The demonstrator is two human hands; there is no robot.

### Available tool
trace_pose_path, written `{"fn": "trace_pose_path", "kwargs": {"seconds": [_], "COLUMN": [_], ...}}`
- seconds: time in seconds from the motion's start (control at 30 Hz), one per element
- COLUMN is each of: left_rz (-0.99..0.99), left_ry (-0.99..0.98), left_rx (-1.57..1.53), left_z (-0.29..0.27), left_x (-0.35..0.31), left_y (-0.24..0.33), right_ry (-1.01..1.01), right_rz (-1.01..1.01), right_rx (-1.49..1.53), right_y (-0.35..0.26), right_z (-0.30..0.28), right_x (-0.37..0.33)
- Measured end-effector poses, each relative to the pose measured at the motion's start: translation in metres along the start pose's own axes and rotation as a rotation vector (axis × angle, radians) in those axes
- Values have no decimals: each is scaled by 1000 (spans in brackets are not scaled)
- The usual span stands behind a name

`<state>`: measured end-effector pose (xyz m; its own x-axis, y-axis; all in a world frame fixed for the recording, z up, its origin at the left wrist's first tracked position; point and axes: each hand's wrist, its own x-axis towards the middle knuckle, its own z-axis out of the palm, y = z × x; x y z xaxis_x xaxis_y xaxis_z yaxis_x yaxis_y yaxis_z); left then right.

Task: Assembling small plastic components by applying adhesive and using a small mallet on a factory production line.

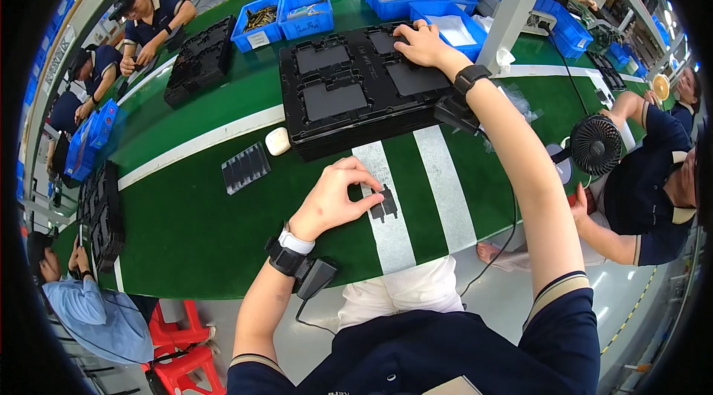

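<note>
1. A green table [189,239] with white stripes [448,205] spreads beneath the left hand [338,198] and right hand [422,44].
2. Right of the right hand, a grey post [515,12].
3. Red stools [182,365], lower left of the left hand.
4. Shiny grey floor [505,302], below both hands.

Two bare hands out there, one left hand [327,198] and one right hand [425,47]! One small black part [385,208] by the left. One big black tray stack [349,136] up front, and its top layer shows four dark panels [334,101], yes, four! One white rounded case [278,141], one dark ribbed strip [245,169]. Two pale stripes [448,190] reach the near edge of the green counter [193,246]. On the wrists, two black bands [471,78], one white band [297,240], two corded black boxes [317,277]. One black fan [596,145] over right, two red stools [177,329] lower left. Blue bins [304,11]? Plenty, overlapping too tightly for a total. Co-workers [152,16]: at least seven!
</note>
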<state>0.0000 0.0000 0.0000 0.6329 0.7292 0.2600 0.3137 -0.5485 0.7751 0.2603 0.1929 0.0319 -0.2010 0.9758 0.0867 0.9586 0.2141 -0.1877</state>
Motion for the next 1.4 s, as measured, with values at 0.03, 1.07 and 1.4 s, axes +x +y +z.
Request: {"fn": "trace_pose_path", "kwargs": {"seconds": [0.03, 1.07, 1.4], "left_rz": [-3, -109, -168], "left_ry": [10, 509, 494], "left_rx": [-13, -33, 96], "left_z": [-1, 0, -4], "left_x": [-1, 5, 2], "left_y": [1, 9, 12], "right_ry": [54, 252, 279], "right_rz": [75, -505, -452], "right_rx": [33, 813, 834], "right_y": [-8, -93, -96], "right_z": [0, 24, 28], "right_x": [-5, -163, -161]}}
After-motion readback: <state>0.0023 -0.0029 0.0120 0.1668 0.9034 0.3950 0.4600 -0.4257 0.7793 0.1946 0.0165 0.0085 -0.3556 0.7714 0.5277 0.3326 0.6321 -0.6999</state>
